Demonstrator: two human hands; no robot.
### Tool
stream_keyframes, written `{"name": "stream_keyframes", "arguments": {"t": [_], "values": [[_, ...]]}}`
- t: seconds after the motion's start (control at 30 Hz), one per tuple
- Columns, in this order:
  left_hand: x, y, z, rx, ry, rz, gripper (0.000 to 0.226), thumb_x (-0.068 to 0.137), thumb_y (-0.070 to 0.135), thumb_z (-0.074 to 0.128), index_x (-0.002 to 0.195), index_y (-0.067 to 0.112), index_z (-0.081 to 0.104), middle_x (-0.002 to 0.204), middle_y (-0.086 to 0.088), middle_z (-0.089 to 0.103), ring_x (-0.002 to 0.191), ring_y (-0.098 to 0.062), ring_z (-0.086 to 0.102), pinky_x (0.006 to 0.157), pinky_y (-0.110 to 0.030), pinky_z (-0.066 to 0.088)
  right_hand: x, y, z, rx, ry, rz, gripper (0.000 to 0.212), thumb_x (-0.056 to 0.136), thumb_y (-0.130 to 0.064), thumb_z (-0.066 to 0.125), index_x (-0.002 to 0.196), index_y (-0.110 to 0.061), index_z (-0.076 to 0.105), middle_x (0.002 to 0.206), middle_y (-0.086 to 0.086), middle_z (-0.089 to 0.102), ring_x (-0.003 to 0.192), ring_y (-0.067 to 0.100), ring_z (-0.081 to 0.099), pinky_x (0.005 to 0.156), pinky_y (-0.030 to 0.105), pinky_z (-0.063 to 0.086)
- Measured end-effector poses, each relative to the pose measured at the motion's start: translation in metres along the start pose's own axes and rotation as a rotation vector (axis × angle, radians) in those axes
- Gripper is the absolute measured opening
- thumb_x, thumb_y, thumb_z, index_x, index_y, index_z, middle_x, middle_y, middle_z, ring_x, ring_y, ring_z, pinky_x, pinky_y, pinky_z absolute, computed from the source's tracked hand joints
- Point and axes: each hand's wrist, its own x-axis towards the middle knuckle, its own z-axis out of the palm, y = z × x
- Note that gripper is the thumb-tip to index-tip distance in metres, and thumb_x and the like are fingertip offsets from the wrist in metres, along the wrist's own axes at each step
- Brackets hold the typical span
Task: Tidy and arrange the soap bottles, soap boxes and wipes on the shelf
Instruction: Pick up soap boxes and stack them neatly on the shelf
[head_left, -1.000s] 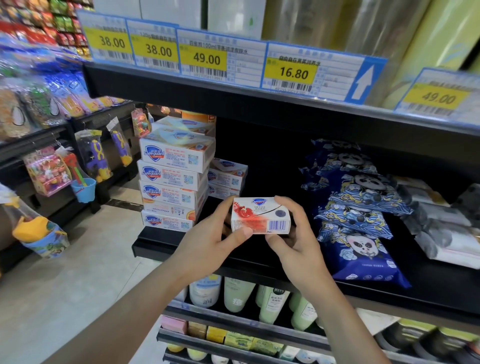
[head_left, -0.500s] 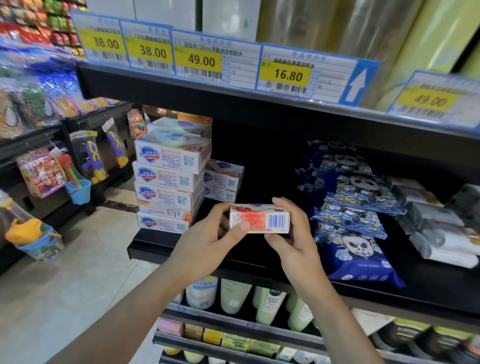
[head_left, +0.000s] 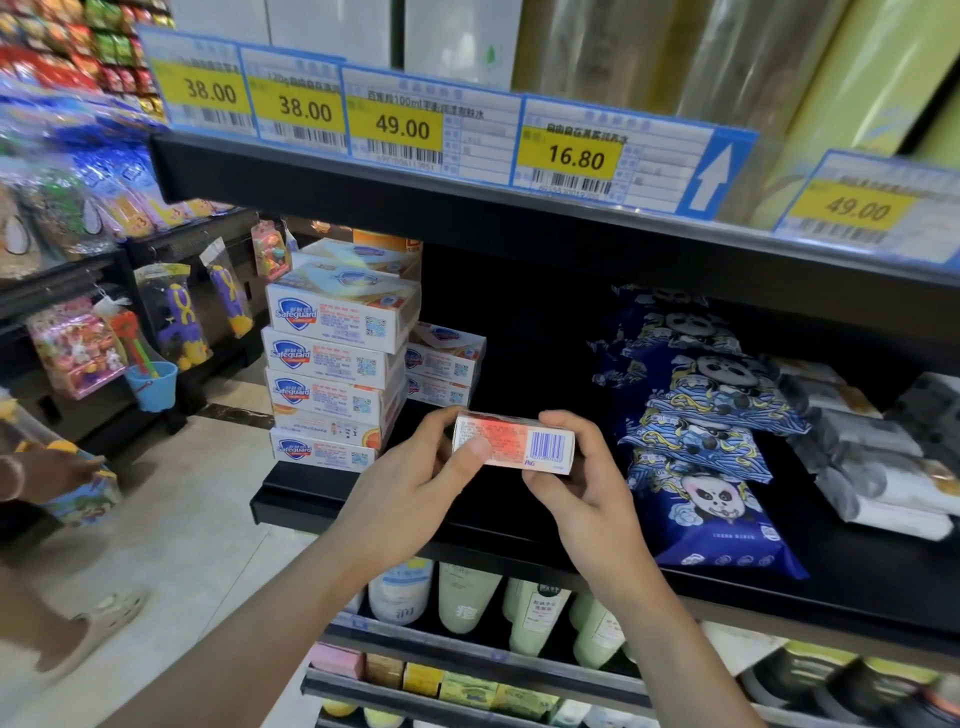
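Soap box in hand (head_left: 514, 448): both hands are holding it in the air, just in front of the black shelf (head_left: 519, 525), its barcode side facing the camera.
Left hand (head_left: 415, 491): it is gripping the box's left end, thumb pressing on the red printed face, fingers curling behind.
Right hand (head_left: 582, 486): it is gripping the right end, fingers wrapping over the top edge, thumb sitting under the lower edge.
Likely handling: it is looking like a light, stiff carton with flat faces and crisp corners; probably not fragile, though hard squeezing could dent the card. The glossy print may be a little slippery.
Where to hold: pinching the short ends, as both hands are doing, is leaving the long faces free for setting it down flat.
Soap box stack (head_left: 337, 364): Safeguard boxes are sitting piled at the shelf's left end, with a lower pile (head_left: 447, 364) just beside it, further back.
Free space: bare shelf is showing between the soap piles and the panda wipes (head_left: 701, 447); that gap is appearing to be roomy enough for the box.
Grey wipes packs (head_left: 878, 462): they are lying overlapped at the right, beside the panda packs.
Room: a shop aisle, price tags (head_left: 400, 124) running along the shelf edge above, soap bottles (head_left: 467, 597) standing on the tier below, hanging toys (head_left: 176, 317) at the left, and another person's hand and sandalled foot (head_left: 98, 631) at the left edge.
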Motion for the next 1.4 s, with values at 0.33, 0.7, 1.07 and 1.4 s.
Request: {"name": "stream_keyframes", "arguments": {"t": [0.33,0.7,1.07,1.4], "values": [[-0.002,0.004,0.000,-0.030,0.014,0.002,0.076,0.080,0.097,0.014,0.138,0.056,0.041,0.104,0.028,0.067,0.094,0.008,0.067,0.085,-0.030,0.050,-0.001,0.002,0.000,0.073,-0.020,-0.004,0.032,0.097,-0.020,0.073,0.125,-0.033,0.063,0.112,0.008,0.071,0.105,0.031,0.066,0.096,0.042,0.058],[-0.004,0.004,0.004,0.026,0.047,0.063,0.060,0.092,0.083,0.017,0.148,0.063,0.028,0.126,0.026,0.062,0.098,0.002,0.067,0.097,-0.044,0.053,0.000,-0.003,-0.002,0.105,-0.028,0.012,0.027,0.100,-0.012,0.065,0.125,-0.022,0.064,0.115,-0.007,0.074,0.106,0.015,0.071,0.088,0.025,0.057],[-0.001,-0.003,0.001,-0.096,0.055,0.134,0.094,0.088,0.044,0.080,0.152,0.063,0.013,0.127,0.033,0.061,0.099,-0.002,0.068,0.084,-0.041,0.056,0.000,-0.006,0.000,0.131,-0.022,0.051,0.020,0.102,-0.014,0.062,0.121,-0.015,0.066,0.111,-0.001,0.077,0.089,0.006,0.070,0.076,0.021,0.055],[0.001,-0.007,-0.001,-0.114,0.028,0.188,0.107,0.083,0.017,0.085,0.150,0.066,0.018,0.128,0.022,0.063,0.092,-0.013,0.067,0.078,-0.033,0.053,0.000,-0.007,0.001,0.136,0.008,0.074,0.020,0.101,-0.023,0.062,0.120,-0.018,0.067,0.107,-0.001,0.078,0.079,0.006,0.068,0.069,0.020,0.054]]}}
